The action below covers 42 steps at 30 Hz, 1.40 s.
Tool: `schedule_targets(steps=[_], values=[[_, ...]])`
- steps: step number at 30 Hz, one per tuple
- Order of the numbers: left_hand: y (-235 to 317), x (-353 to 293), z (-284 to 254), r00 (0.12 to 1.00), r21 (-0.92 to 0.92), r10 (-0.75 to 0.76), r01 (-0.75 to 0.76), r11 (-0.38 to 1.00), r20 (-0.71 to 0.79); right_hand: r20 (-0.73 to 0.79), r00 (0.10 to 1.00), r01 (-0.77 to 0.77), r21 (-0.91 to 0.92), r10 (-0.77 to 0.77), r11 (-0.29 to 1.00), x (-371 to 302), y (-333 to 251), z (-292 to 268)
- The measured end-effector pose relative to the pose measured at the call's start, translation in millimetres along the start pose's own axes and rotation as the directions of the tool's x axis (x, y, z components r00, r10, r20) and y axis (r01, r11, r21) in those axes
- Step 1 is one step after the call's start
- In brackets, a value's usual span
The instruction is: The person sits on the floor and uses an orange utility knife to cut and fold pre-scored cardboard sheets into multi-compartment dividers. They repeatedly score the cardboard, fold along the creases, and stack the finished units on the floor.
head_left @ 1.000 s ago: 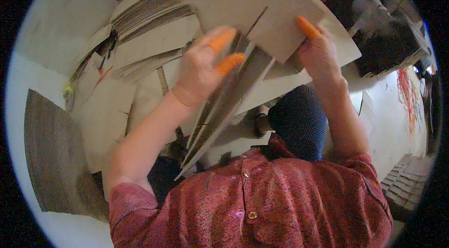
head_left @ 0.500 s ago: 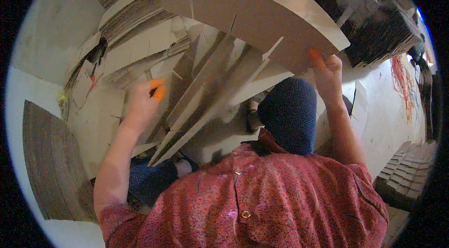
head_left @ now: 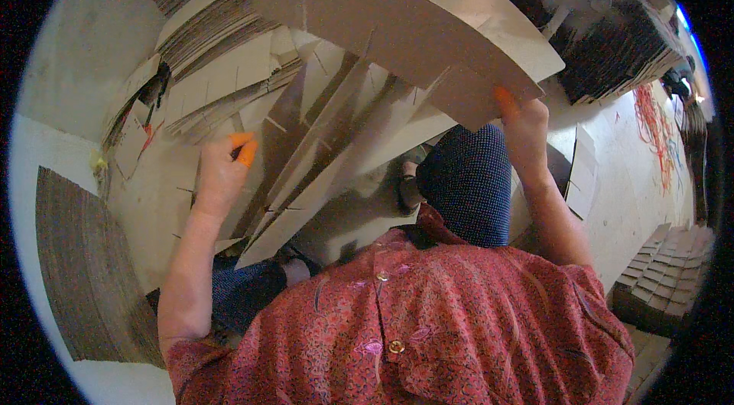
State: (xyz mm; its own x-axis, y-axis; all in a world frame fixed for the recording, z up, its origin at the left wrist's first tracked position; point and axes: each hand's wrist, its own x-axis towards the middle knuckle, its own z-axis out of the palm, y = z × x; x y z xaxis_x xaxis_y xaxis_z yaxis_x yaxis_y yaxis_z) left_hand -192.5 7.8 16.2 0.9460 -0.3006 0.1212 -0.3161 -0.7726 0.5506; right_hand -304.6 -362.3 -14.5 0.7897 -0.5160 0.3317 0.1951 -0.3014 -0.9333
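My right hand pinches the right end of a long slotted cardboard strip, its orange-covered thumb on the near face. That strip stands on edge across the far side. Below it, several upright slotted cardboard strips fan toward my left knee, their far ends meeting its lower edge. Whether the slots are engaged cannot be made out. Left of the fan, my left hand is curled, with orange covers on its fingers. What it holds, if anything, is hidden.
A pale board lies behind the held strip. Stacks of cardboard stand at the far left, near left and far right. Partition pieces sit at the right, and red strings lie on the floor.
The right end of the long strip has come down toward me, away from the pale board's edge. My left hand has shifted slightly left, apart from the fan.
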Motion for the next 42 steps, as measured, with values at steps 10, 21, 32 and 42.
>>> schedule_targets(steps=[10, 21, 32, 42], values=[[-3.7, 1.7, -0.8, 0.998, 0.039, 0.055, -0.054, 0.998, -0.011, 0.080, 0.991, 0.106, 0.011, -0.107, 0.994, 14.3, 17.8, -0.6], [-12.5, 4.8, -1.9, 0.998, 0.019, 0.004, -0.003, 1.000, -0.060, 0.249, 0.966, -0.014, -0.224, 0.071, 0.975, 1.5, 28.3, 1.5], [90.9, 20.0, 21.0, 0.956, 0.128, 0.290, -0.292, 0.948, 0.036, 0.137, 0.983, 0.134, -0.106, -0.119, 0.985, -11.9, 40.7, 18.8], [94.9, 55.3, 87.1, 0.954, 0.371, 0.214, -0.280, 0.885, 0.208, 0.208, 0.977, 0.072, -0.118, -0.046, 0.990, -29.4, 66.1, 4.7]])
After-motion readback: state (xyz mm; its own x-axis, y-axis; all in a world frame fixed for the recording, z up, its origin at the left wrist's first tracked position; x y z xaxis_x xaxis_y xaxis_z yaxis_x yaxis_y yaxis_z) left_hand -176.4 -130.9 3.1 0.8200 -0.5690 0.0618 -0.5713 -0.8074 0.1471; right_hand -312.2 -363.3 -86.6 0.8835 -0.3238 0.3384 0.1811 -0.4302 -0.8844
